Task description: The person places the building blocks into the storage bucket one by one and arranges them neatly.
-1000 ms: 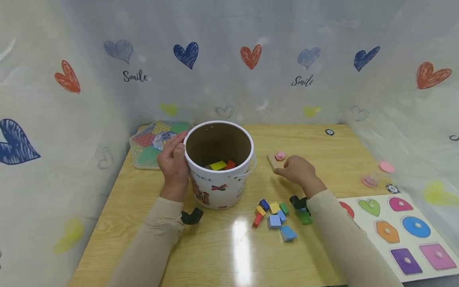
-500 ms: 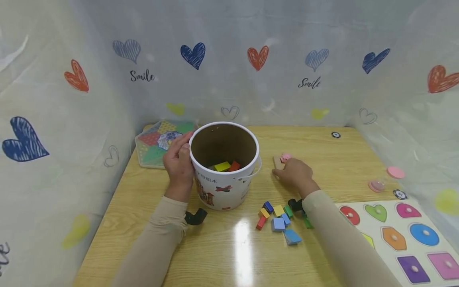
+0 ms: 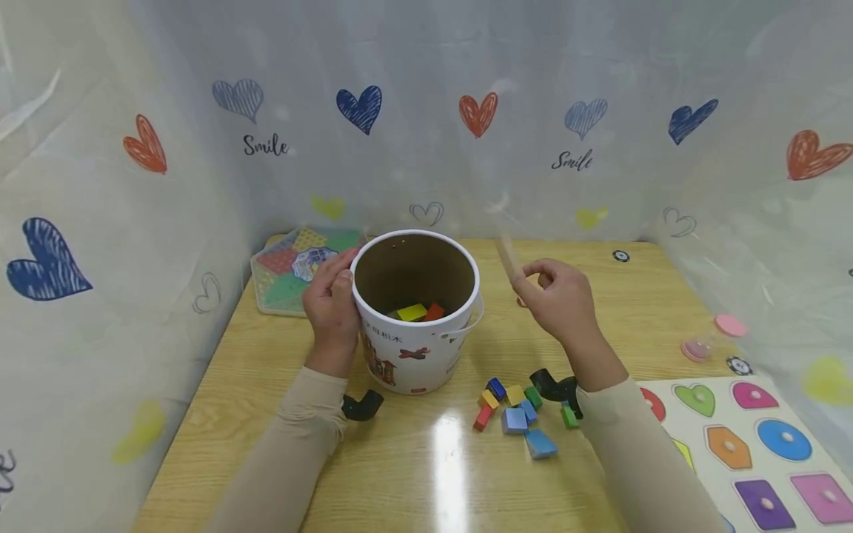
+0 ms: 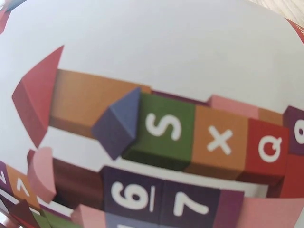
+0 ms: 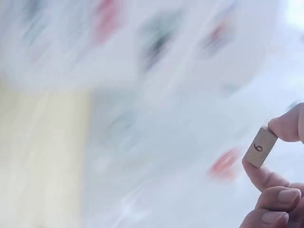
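Note:
My right hand [image 3: 563,300] pinches a slim wooden block [image 3: 509,259] between thumb and fingers, tilted up above the table right of the bucket. In the right wrist view, the end of the wooden block [image 5: 261,147] carries a printed digit, a 6 or 9. My left hand [image 3: 331,314] rests against the outer left side of a white bucket [image 3: 406,355], fingers lying along its wall just below the rim. Inside the bucket are a yellow block [image 3: 412,312] and a red block [image 3: 435,312]. The left wrist view is filled by the bucket's printed letter blocks.
Several small coloured blocks [image 3: 514,420] lie in front of the right hand. A shape puzzle board [image 3: 706,400] occupies the right front. A clear case [image 3: 286,285] sits behind the left hand. Two poker chips [image 3: 621,256] and a pink sand timer [image 3: 697,349] lie along the right.
My right hand has picked the wooden block up from beside the pink pig figure and raised it, now upright. The left hand stays at the bucket.

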A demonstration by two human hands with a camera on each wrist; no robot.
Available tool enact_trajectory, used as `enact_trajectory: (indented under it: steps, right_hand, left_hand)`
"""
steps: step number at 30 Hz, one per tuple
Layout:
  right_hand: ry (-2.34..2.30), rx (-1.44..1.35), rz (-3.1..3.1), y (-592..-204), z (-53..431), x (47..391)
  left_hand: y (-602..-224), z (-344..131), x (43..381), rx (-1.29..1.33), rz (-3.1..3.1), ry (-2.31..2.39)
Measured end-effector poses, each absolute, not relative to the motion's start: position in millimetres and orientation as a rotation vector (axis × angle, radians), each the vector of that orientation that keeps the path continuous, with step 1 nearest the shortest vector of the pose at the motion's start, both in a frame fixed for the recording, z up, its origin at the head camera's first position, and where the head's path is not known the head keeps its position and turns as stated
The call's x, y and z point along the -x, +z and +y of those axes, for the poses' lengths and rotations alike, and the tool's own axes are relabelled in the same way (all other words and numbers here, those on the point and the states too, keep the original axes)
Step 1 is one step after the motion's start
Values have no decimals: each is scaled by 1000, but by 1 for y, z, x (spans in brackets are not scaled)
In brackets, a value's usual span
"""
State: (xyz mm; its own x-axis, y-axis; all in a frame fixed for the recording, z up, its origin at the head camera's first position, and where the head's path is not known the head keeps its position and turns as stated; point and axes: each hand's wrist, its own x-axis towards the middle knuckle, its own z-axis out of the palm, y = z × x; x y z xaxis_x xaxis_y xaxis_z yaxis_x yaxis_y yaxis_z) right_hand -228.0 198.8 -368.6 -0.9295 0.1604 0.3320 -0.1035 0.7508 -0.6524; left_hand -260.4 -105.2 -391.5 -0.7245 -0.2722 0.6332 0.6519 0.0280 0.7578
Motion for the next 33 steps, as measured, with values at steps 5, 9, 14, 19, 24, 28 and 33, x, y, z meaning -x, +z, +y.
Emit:
enact_trajectory:
  steps: [5,9,14,19,24,28,33]
  right_hand:
    - [1099,-246,-2427,-341,167,201]
    - [1079,-366,-2451,-338,151,193]
    - [1056,-370,-2483,-342,145,193]
    - [1046,-350,-2504,-344,144,193]
    - [1045,-320,-2527,-347,148,190]
    - [990,-290,-2552,-352,157,185]
    - [977,-248,-2752,-370,180,180]
  left_hand:
    - [-390,-105,259,388,-1633,-1780]
    - [-390,-106,259,391,-1624,-1774]
    - [-390,-105,259,391,-1634,-1775]
    - [-390,-105,258,382,-1657,-1749]
    - [-392,-102,258,367,-1651,-1749]
    - [-397,-103,263,382,-1623,-1755]
    - [-391,-103,262,425,-1586,-1750]
